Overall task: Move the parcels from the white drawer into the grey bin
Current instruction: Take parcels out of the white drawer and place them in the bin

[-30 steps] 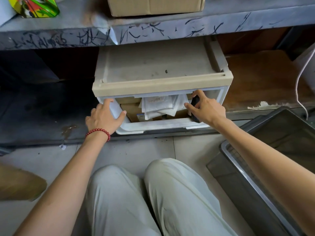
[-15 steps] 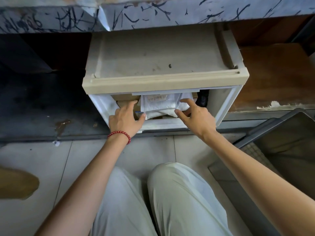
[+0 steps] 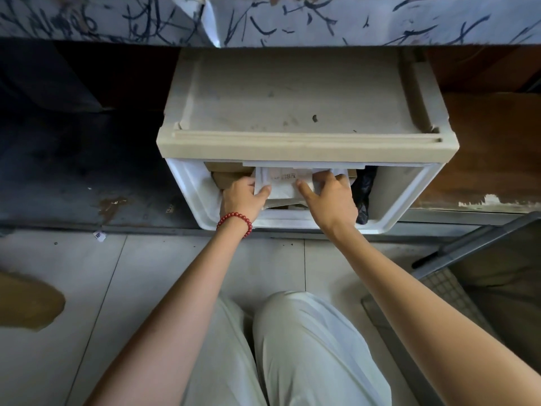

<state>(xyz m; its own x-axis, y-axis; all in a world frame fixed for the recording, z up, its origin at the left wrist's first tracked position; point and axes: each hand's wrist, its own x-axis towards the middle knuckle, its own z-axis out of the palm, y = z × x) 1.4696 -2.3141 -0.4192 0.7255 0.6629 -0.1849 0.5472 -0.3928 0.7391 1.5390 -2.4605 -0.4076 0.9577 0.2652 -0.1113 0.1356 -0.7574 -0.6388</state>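
Item: white parcel [image 3: 282, 186], front centre of the white drawer [image 3: 389, 212]; brown parcels [image 3: 225, 178] at the drawer's left, black packet [image 3: 363, 189] at its right. Our left hand [image 3: 241, 197] pinches its left edge; our right hand [image 3: 329, 197] curls over its right. Destination: grey bin [image 3: 468, 247], right of the drawer. Handling, we judge: lift level, clear the drawer's front lip

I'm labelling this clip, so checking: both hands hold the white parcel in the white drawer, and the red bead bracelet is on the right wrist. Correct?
One slip: the head view shows the red bead bracelet on the left wrist, not the right. The rest stands: the left hand and the right hand both hold the white parcel in the white drawer.
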